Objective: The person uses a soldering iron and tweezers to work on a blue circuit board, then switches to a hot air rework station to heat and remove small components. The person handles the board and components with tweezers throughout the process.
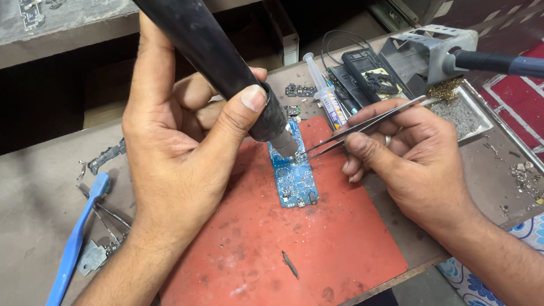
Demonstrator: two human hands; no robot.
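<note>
Left hand (170, 147) clamped on black hot-air nozzle (226, 62) over blue circuit board (293, 178), right hand (408, 153) pinched on tweezers (362, 126).

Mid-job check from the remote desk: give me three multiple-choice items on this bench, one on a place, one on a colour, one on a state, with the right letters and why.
1. Where does the blue circuit board lie?
A. on the red mat
B. in the metal tray
C. on the floor

2. What colour is the brush at the left of the bench?
A. green
B. blue
C. yellow

3. How does the right hand hold the tweezers?
A. lying loose under the palm
B. pinched between thumb and fingers, tips at the board
C. by the tips, points outward

Answers:
1 A, the board rests on the mat under the nozzle of the black hot-air tool that the left hand grips.
2 B, its handle is plainly blue.
3 B, thumb and fingers close on the shaft and the tips meet the board's upper end.
</note>
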